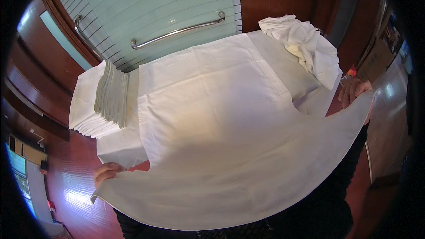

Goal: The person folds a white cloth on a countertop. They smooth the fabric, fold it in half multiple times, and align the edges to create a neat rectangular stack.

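A wide white cloth (pixel 212 116) lies spread over a covered table (pixel 123 149), its near part lifted toward my body. At the lower left, my left hand (pixel 108 173) grips one near corner of it. My right hand (pixel 353 91) holds the opposite corner, out at the right and higher in the picture. Between my hands the near edge sags in a broad curve in front of my dark clothing. The far part lies mostly flat with light creases and a hemmed band along its right side.
A stack of folded white cloths (pixel 88 103) stands on the table's left end. Crumpled white fabric (pixel 305 46) is heaped at the right end. Behind the table, a metal handrail (pixel 179 33) runs along a glass panel (pixel 159 3). A cardboard box (pixel 377 61) stands at far right.
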A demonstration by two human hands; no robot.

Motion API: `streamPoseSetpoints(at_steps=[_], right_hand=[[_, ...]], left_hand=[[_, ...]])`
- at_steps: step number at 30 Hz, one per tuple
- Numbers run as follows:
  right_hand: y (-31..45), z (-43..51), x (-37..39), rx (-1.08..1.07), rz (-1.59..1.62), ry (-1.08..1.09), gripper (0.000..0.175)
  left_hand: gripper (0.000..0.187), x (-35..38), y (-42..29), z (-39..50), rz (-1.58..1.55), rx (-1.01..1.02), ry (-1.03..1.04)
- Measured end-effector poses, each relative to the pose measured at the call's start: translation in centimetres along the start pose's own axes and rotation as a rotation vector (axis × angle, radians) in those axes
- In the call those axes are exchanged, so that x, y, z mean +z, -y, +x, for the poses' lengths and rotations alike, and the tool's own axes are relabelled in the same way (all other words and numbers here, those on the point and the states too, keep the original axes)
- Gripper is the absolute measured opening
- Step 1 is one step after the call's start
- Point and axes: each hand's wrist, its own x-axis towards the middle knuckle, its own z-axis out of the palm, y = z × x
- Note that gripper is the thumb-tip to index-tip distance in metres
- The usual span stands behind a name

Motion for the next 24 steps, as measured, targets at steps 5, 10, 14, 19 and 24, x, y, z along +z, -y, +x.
streamPoseSetpoints(at_steps=[5,10,14,19,24], right_hand=[[-0.5,-1.8,0.4,0.098,-0.141,-0.25,0.029],[-3.5,1.0,-0.8,0.266,-0.423,-0.392,0.023],[-7.9,6.9,-1.7,0.396,-0.417,-0.411,0.025],[-15.6,13.4,-2.1,0.491,-0.451,-0.463,0.025],[-25.7,17.6,-4.1,0.64,-0.71,-0.4,0.023]], left_hand=[[0.028,1.3,-1.9,0.8,0.089,-0.133,-0.064],[0.035,3.0,-1.2,3.1,0.055,-0.384,-0.184],[0.029,3.3,3.5,5.1,0.081,-0.667,-0.293],[0.033,4.3,12.8,7.8,-0.13,-0.829,-0.23],[0.029,7.5,26.0,7.5,-0.25,-0.923,-0.214]])
